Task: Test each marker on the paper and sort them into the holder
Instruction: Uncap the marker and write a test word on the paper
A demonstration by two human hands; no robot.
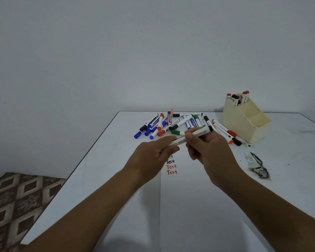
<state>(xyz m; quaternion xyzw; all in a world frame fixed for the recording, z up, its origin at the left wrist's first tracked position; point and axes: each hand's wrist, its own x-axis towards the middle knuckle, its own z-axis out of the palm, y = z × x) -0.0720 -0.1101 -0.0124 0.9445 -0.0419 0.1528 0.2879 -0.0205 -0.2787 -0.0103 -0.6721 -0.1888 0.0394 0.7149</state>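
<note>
Both hands hold one white whiteboard marker (200, 132) with a black end, raised above the paper (189, 206). My right hand (205, 148) grips its middle. My left hand (156, 151) pinches its near end, which the fingers hide. The paper carries the word "Test" written in black and in red (171, 169). A pile of blue, red, black and green markers (178, 124) lies beyond the hands. The cream holder (244, 120) stands at the back right with several red and black markers (237, 98) in its rear compartment.
A crumpled, ink-stained tissue (257, 167) lies on the white table (102, 160) right of the paper. The table's left edge drops to a patterned floor (16, 206). A plain wall stands behind.
</note>
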